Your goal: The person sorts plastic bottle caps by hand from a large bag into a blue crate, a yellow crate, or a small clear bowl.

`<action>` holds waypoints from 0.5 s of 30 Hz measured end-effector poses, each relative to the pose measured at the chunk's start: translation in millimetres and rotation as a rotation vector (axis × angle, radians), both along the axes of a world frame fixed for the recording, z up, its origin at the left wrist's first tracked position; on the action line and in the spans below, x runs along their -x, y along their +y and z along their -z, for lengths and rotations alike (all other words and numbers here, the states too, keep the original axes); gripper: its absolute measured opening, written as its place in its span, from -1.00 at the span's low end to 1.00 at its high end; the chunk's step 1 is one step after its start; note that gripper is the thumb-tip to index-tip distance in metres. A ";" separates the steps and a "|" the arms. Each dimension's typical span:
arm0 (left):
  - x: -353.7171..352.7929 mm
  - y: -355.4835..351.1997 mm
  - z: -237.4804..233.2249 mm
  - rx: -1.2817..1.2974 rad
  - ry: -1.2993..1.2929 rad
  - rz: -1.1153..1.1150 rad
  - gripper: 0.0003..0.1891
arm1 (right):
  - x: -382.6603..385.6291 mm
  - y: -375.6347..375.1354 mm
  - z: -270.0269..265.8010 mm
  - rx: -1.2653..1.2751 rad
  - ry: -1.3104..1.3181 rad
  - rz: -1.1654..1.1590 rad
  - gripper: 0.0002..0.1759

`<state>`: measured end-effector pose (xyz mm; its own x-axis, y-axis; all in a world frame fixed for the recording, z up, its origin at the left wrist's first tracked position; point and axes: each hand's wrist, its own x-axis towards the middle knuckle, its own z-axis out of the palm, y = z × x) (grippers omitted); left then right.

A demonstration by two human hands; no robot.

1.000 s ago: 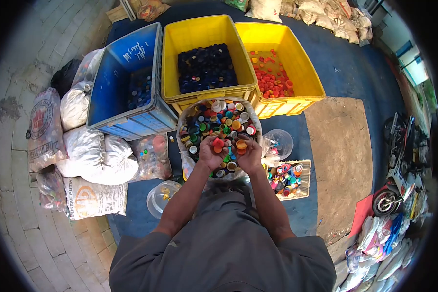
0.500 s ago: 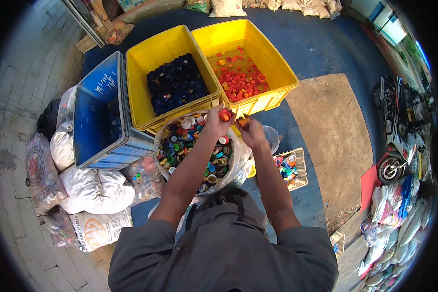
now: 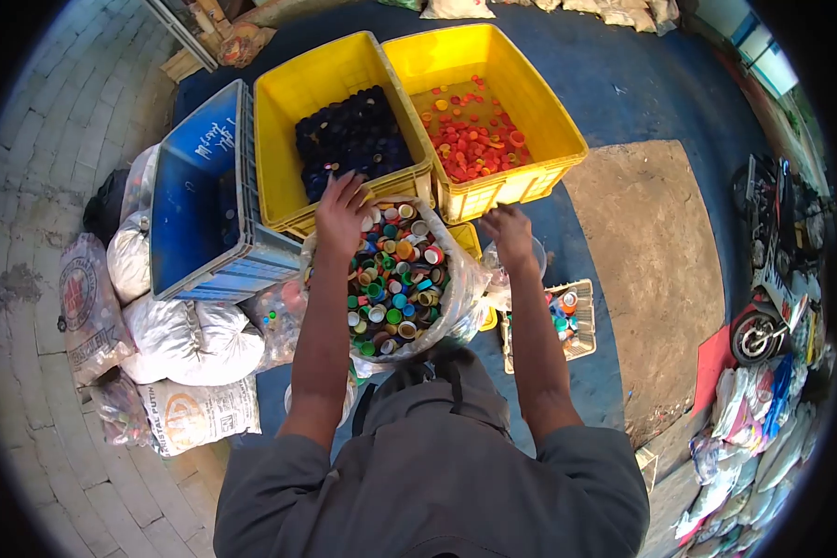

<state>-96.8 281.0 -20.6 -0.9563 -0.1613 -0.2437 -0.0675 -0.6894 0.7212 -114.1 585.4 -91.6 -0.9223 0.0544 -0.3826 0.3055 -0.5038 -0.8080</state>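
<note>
My left hand [image 3: 342, 216] is over the near edge of the yellow bin of dark blue caps [image 3: 349, 139], fingers stretched and apart with nothing seen in them. Below it stands a clear-lined sack [image 3: 463, 279] full of mixed bottle caps [image 3: 395, 288]. My right hand [image 3: 511, 234] hangs above a small yellow container [image 3: 465, 240] and a clear round tub [image 3: 538, 253], its fingers loosely bent and apart; no cap shows in it. The second yellow bin [image 3: 521, 186] holds red and orange caps [image 3: 474, 144] and stands just beyond my right hand.
A blue crate [image 3: 191, 223] stands at left, with stuffed white bags [image 3: 191, 339] beside it. A small basket of caps [image 3: 581, 335] sits at right. A motorcycle [image 3: 763, 288] and piled sacks [image 3: 763, 465] line the far right.
My hands were close together, the left with a red cap and the right with an orange one. They have since moved apart, and neither cap shows in them now.
</note>
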 end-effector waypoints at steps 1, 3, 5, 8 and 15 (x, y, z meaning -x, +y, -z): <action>-24.3 -23.9 16.4 0.143 -0.089 -0.146 -0.46 | -17.8 -7.5 3.3 -0.109 -0.053 -0.015 -0.53; -71.5 -56.0 43.4 0.443 -0.349 -0.385 -0.54 | -50.7 -24.6 20.2 -0.370 -0.102 -0.057 -0.55; -111.0 -83.8 97.7 0.725 -0.520 -0.532 -0.55 | -76.8 -45.5 42.9 -0.698 -0.062 -0.099 -0.53; -141.9 -92.3 167.1 1.230 -0.820 -0.576 -0.48 | -105.0 -81.6 55.9 -0.962 0.036 -0.080 -0.47; -155.0 -102.4 208.3 0.682 -0.805 -0.495 -0.43 | -103.9 -82.3 78.6 -1.116 -0.160 -0.021 -0.60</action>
